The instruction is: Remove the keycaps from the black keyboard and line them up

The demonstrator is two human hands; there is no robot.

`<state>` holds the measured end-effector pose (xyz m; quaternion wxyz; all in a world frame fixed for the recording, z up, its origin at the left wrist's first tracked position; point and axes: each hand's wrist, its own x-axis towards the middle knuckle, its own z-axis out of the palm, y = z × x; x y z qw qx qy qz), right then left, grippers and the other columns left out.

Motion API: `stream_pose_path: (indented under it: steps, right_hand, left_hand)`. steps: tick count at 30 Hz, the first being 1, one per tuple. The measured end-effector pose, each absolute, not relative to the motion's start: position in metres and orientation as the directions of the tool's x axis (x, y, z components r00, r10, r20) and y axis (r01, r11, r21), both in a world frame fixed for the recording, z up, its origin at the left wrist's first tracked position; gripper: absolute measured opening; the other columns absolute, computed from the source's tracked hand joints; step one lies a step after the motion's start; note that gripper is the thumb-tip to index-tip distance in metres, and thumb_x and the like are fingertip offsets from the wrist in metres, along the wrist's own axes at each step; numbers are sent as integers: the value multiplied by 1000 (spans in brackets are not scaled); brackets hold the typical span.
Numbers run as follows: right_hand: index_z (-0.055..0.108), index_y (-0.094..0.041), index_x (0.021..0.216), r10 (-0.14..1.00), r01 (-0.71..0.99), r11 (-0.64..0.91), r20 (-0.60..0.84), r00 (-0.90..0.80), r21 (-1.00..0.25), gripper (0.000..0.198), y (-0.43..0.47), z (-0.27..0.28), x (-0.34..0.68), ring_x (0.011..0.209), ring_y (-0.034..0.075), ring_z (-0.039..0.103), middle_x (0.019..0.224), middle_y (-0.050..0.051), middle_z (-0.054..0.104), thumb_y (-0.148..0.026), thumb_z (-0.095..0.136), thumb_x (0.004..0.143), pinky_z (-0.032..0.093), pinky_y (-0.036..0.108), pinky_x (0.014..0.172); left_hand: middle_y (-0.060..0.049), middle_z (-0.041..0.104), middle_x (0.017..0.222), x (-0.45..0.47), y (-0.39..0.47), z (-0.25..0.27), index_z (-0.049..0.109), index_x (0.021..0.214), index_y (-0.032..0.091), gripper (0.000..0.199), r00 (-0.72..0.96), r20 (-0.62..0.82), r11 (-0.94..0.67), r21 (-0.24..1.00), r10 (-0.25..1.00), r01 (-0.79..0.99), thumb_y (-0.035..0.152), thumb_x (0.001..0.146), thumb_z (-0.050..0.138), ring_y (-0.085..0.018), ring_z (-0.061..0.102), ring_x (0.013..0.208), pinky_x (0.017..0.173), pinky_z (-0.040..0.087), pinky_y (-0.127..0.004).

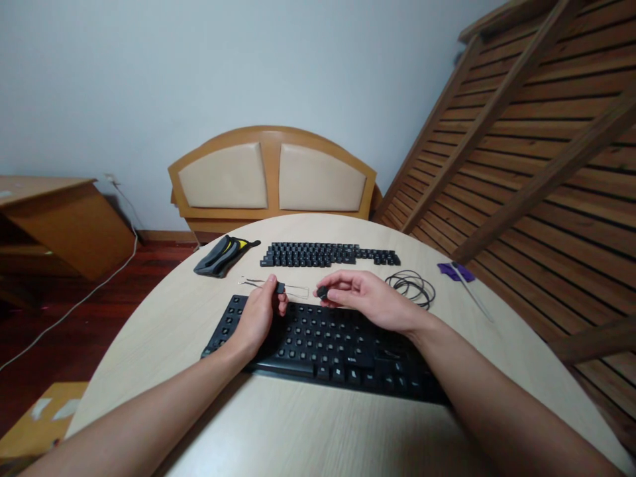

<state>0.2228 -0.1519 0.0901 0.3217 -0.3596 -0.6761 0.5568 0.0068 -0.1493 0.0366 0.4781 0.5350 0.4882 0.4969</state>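
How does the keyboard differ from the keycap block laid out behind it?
The keyboard looks larger than the keycap block. The keyboard has a casing; the keycap block shows none. Much of the keyboard is uncapped; the keycap block is caps in rows. Both are mainly black and lie on the table.

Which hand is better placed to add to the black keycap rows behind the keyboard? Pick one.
The right hand, probably: it holds a small black piece, apparently a keycap, near the rows of black keycaps. The left hand holds a black-gripped silvery wire tool.
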Motion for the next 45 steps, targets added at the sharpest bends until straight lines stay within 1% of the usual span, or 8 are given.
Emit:
stream_pose_path:
  steps: [4,9,15,21,30,34,37,45]
  right_hand:
    - [62,-17,110,873,15,-33,-36,-487,-999,20,-137,81,240,92,12,70,104,6,72,-22,62,90,56,29,89]
    - [63,-18,115,922,41,-95,-103,-374,-995,23,-122,64,251,91,11,70,115,9,69,-18,53,94,58,28,88]
    - [68,-19,106,977,-166,-173,-148,-153,-971,23,-110,46,257,78,7,69,98,4,71,-9,57,89,58,18,78]
    - [69,-20,89,986,-210,-148,-128,-104,-967,17,-102,34,265,79,9,70,87,2,72,-6,70,78,57,21,81]
    - [69,-23,101,981,-234,-68,-23,-192,-970,31,-110,38,264,97,13,70,104,1,72,-16,78,72,55,20,82]
    - [64,-22,99,965,-135,43,76,-252,-990,30,-111,34,262,98,15,70,109,3,72,-29,78,74,54,25,82]
    - [61,-20,100,961,60,164,146,-235,-985,30,-108,28,262,97,16,68,109,6,72,-34,73,77,52,31,85]
    - [63,-15,100,960,341,264,210,-186,-902,31,-99,14,264,83,15,65,95,7,70,-31,70,75,52,32,81]
  left_hand:
    - [2,51,51,7,-151,38,51,61,20,50,38,61,-63,996,997,58,59,91,41,-17,49,54,61,39,-28]
    - [2,51,51,6,-152,40,51,60,20,51,48,60,-64,994,997,88,59,92,41,-17,49,55,64,39,-29]
    - [1,52,51,7,-152,40,51,59,21,52,59,69,-77,988,996,131,60,92,39,-18,50,55,65,39,-29]
    - [1,52,50,7,-150,37,52,58,21,54,82,92,-100,990,992,97,62,91,41,-17,49,54,64,38,-29]
    - [1,52,50,6,-148,33,53,58,20,52,82,87,-92,994,993,54,61,91,44,-17,49,54,63,38,-29]
    - [1,53,51,4,-146,30,54,60,20,51,86,93,-98,994,992,54,60,91,44,-17,49,55,64,38,-29]
    - [1,52,51,4,-145,28,54,60,20,52,91,92,-96,994,992,44,61,91,44,-17,49,55,64,38,-29]
    - [1,52,51,4,-146,31,53,59,20,51,92,86,-91,994,992,57,60,90,45,-18,49,55,64,38,-29]
